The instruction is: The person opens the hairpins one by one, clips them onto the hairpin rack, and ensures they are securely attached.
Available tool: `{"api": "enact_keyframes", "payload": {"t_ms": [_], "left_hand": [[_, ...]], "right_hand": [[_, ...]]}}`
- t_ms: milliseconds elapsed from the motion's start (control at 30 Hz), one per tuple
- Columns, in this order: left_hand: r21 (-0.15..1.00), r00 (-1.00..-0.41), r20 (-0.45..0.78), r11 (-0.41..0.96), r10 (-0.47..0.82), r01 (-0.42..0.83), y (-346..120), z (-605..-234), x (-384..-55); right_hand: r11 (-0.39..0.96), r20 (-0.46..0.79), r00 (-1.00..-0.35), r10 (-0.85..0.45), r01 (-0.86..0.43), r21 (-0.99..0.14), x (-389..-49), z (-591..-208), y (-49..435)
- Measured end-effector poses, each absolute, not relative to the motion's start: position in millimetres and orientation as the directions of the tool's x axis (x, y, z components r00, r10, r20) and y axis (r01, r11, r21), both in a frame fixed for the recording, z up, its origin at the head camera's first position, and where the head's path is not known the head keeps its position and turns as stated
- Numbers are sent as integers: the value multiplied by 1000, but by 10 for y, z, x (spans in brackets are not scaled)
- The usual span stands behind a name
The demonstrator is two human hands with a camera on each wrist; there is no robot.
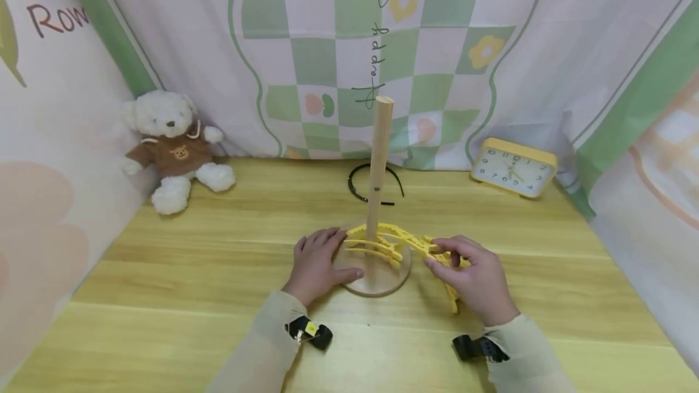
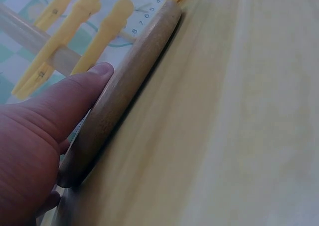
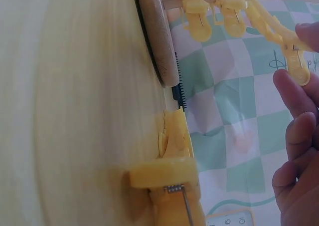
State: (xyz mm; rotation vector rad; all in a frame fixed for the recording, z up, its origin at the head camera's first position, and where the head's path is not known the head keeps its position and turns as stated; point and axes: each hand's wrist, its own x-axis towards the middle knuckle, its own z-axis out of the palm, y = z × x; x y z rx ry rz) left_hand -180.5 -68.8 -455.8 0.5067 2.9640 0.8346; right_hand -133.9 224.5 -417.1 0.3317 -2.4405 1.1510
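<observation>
A round wooden base (image 1: 377,284) bears an upright wooden post (image 1: 381,156). My left hand (image 1: 319,265) holds the base at its left side, its thumb (image 2: 75,99) along the rim. Two yellow banana hair clips (image 3: 202,24) sit low around the post, one above the other. With thumb and fingers my right hand (image 1: 472,275) pinches the end of another yellow banana clip (image 1: 401,234), whose long curve reaches the post above those two. Under the right hand lies more yellow clip (image 1: 453,302), spring showing in the right wrist view; how many pieces is hidden.
Behind the post lies a black toothed headband (image 1: 352,184). A white plush bear (image 1: 177,150) in a brown top sits at the back left. At the back right stands a yellow clock (image 1: 513,167). Printed curtains enclose the wooden table (image 1: 191,272) at back and sides.
</observation>
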Motion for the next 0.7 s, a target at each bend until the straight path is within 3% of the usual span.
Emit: {"api": "enact_keyframes", "payload": {"t_ms": [700], "left_hand": [[515,-948,51,806,313,294,-679,-4522,-1788]], "right_hand": [[578,443,-896,-30,-377,-723,-1374,-4156,2100]]}}
